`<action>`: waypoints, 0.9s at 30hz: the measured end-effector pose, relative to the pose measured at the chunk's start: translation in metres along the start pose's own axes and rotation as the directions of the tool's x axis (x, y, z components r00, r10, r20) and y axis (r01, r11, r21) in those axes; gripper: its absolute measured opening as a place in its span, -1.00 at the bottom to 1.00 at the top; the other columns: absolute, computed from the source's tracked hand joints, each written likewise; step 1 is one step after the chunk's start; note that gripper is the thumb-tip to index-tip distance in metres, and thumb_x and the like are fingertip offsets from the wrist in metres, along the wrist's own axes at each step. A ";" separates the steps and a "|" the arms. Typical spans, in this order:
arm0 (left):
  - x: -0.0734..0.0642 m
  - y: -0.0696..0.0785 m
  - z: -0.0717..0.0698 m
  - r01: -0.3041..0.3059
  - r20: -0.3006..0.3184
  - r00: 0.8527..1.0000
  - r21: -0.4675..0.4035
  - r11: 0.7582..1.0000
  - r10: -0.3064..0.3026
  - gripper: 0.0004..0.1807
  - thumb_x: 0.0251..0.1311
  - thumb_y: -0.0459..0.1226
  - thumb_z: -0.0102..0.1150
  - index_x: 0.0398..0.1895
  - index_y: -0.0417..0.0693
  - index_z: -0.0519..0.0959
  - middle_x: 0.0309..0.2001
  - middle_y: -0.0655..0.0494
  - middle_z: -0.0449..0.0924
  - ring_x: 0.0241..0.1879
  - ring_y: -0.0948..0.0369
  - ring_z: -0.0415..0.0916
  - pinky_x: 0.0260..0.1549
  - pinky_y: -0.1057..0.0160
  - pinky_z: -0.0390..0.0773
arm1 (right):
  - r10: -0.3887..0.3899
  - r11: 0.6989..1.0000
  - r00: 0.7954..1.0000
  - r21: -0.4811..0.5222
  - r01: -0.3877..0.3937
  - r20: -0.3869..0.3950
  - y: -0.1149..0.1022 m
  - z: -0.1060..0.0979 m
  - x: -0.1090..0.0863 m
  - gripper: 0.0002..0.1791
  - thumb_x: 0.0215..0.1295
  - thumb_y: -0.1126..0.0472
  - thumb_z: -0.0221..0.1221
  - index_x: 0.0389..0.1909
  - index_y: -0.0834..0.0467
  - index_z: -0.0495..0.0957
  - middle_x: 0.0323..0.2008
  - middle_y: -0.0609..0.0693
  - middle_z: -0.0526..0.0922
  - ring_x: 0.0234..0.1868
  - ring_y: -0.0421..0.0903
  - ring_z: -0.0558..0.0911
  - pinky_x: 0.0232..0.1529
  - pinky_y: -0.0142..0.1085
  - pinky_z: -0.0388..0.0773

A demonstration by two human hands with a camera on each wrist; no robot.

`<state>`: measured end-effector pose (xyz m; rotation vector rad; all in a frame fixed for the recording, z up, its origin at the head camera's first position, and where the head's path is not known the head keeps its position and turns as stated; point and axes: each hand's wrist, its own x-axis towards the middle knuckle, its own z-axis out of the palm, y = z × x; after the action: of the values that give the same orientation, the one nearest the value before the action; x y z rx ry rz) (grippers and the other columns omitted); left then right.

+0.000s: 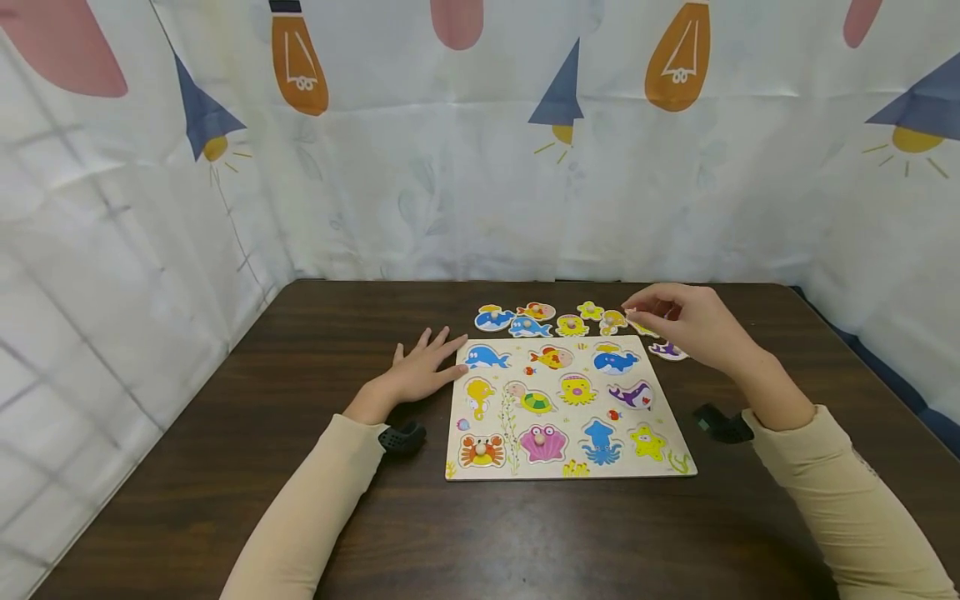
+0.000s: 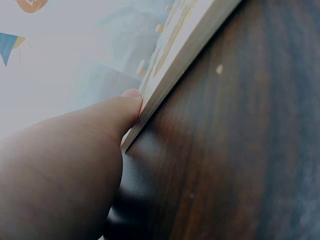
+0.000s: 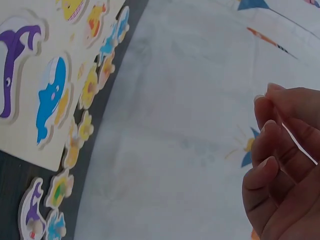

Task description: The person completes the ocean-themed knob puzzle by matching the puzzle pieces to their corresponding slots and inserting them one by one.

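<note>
A wooden knob puzzle board (image 1: pixel 480 421) with sea animals lies on the table. Its crab piece (image 1: pixel 495 452) and pink shell piece (image 1: pixel 555 446) sit in their places. My left hand (image 1: pixel 415 372) rests at the board's upper left edge, fingers spread; its thumb (image 2: pixel 131 102) touches the rim in the left wrist view. Over the loose pieces behind the board's right corner hovers my right hand (image 1: pixel 693 325), with bent fingers and thumb and index tips close together. Nothing shows between its fingertips (image 3: pixel 274 89). Below it are the purple whale piece (image 1: pixel 667 351) and turtle piece (image 3: pixel 59 190).
Several loose pieces line the board's far edge, among them a blue dolphin (image 1: pixel 529 327), a fish (image 1: pixel 537 311), an octopus (image 1: pixel 572 326), a star (image 1: pixel 590 310) and a seahorse (image 1: pixel 612 322). A patterned curtain (image 1: pixel 450 208) hangs behind the dark table (image 1: pixel 300 400).
</note>
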<state>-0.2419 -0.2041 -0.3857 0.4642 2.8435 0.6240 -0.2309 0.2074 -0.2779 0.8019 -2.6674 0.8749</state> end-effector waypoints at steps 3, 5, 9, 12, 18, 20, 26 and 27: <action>0.000 0.000 0.000 0.004 0.000 1.000 0.003 1.000 -0.004 -0.21 0.52 0.20 -0.10 0.68 0.17 0.01 0.66 -0.11 -0.26 0.60 -0.21 -0.43 0.32 -0.52 -0.45 | 0.034 0.999 0.999 0.005 -0.034 -0.001 0.013 -0.004 0.000 -0.78 0.44 0.21 0.30 0.01 0.19 0.72 -0.22 0.02 0.69 -0.31 -0.04 0.50 -0.37 -0.37 0.46; 0.000 0.001 0.000 0.006 0.000 1.000 0.005 1.000 -0.006 -0.21 0.52 0.20 -0.10 0.69 0.17 0.01 0.66 -0.11 -0.26 0.60 -0.21 -0.43 0.32 -0.52 -0.44 | 0.045 0.999 0.999 0.010 -0.045 0.008 0.023 -0.006 -0.001 -0.77 0.45 0.23 0.28 0.04 0.21 0.71 -0.18 0.06 0.70 -0.30 -0.04 0.51 -0.37 -0.40 0.47; -0.001 0.001 0.000 0.005 0.001 1.000 0.000 1.000 -0.005 -0.20 0.53 0.19 -0.09 0.69 0.17 0.01 0.66 -0.11 -0.27 0.60 -0.20 -0.44 0.32 -0.51 -0.45 | 0.067 0.997 0.997 0.025 -0.068 0.046 0.041 -0.009 -0.002 -0.76 0.48 0.25 0.25 0.06 0.25 0.69 -0.13 0.11 0.71 -0.30 -0.06 0.52 -0.34 -0.43 0.48; -0.002 0.002 0.000 0.001 0.001 1.000 -0.010 1.000 -0.001 -0.21 0.53 0.18 -0.08 0.69 0.17 0.01 0.66 -0.11 -0.27 0.60 -0.20 -0.44 0.33 -0.50 -0.46 | 0.100 0.994 0.991 0.034 -0.104 0.092 0.054 -0.010 -0.004 -0.74 0.50 0.21 0.23 0.08 0.25 0.67 -0.14 0.13 0.69 -0.31 -0.07 0.51 -0.35 -0.37 0.47; -0.001 0.002 0.000 0.001 -0.002 1.000 -0.013 1.000 -0.001 -0.22 0.53 0.17 -0.08 0.68 0.18 0.01 0.66 -0.09 -0.26 0.60 -0.18 -0.44 0.34 -0.48 -0.45 | 0.168 0.985 0.973 0.014 -0.172 0.159 0.080 -0.008 -0.005 -0.68 0.53 0.16 0.19 0.13 0.29 0.64 -0.12 0.14 0.67 -0.27 -0.04 0.53 -0.31 -0.28 0.50; -0.002 0.002 0.001 0.004 -0.002 1.000 -0.010 1.000 -0.004 -0.22 0.53 0.17 -0.07 0.68 0.19 0.01 0.66 -0.08 -0.27 0.60 -0.17 -0.44 0.35 -0.47 -0.45 | 0.187 0.981 0.965 0.021 -0.194 0.182 0.088 -0.007 -0.006 -0.66 0.53 0.16 0.19 0.13 0.31 0.63 -0.13 0.15 0.67 -0.26 0.01 0.54 -0.30 -0.24 0.54; -0.001 0.002 0.001 0.001 -0.006 1.000 -0.010 1.000 -0.001 -0.22 0.53 0.17 -0.08 0.68 0.19 0.02 0.66 -0.08 -0.26 0.60 -0.18 -0.43 0.35 -0.48 -0.45 | 0.226 0.966 0.940 0.062 -0.249 0.255 0.111 -0.005 -0.006 -0.64 0.53 0.19 0.18 0.14 0.37 0.59 -0.13 0.18 0.69 -0.25 0.08 0.59 -0.24 -0.11 0.61; -0.001 0.003 0.001 0.000 -0.006 1.000 -0.010 1.000 0.000 -0.22 0.53 0.17 -0.08 0.68 0.18 0.01 0.66 -0.09 -0.26 0.60 -0.18 -0.43 0.35 -0.48 -0.45 | 0.229 0.965 0.937 0.063 -0.254 0.264 0.114 -0.004 -0.006 -0.65 0.53 0.20 0.18 0.14 0.39 0.59 -0.13 0.18 0.69 -0.25 0.06 0.59 -0.24 -0.12 0.61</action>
<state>-0.2397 -0.2020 -0.3850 0.4616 2.8450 0.6410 -0.2895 0.2897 -0.3316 0.6536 -3.0196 1.0280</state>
